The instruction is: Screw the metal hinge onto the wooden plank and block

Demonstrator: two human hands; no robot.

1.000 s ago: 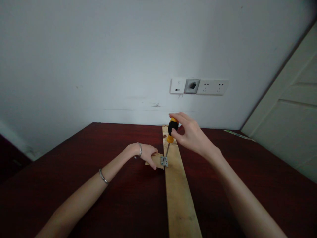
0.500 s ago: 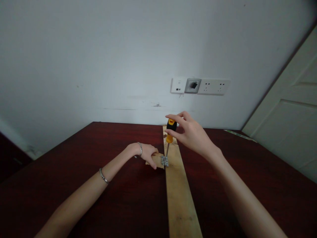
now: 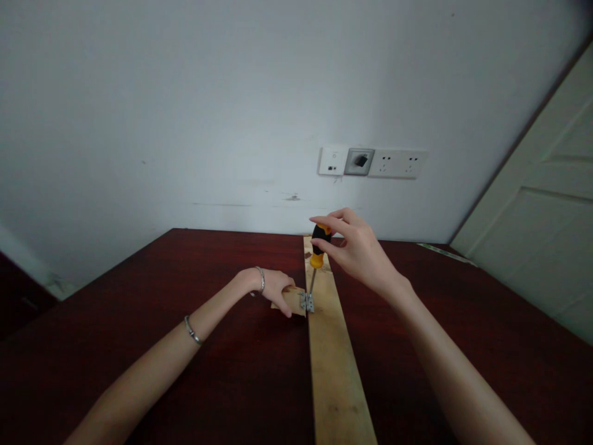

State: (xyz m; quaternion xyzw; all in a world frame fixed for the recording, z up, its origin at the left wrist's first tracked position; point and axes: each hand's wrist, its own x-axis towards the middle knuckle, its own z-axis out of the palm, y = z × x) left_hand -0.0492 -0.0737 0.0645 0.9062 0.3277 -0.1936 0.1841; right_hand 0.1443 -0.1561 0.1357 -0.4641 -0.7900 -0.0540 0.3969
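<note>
Our right hand point(image 3: 359, 248) pinches the yellow-and-black screwdriver point(image 3: 319, 235) by its handle, tip down at the metal hinge point(image 3: 310, 303) bridging the long wooden plank point(image 3: 334, 346) and short wooden piece point(image 3: 295, 302), which our left hand point(image 3: 277, 289), half curled, grips on the dark red desk point(image 3: 222, 389)

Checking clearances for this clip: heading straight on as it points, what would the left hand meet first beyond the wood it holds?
Left hand: probably the metal hinge at the short wood piece's end, then the long board; exact height is unclear.
</note>
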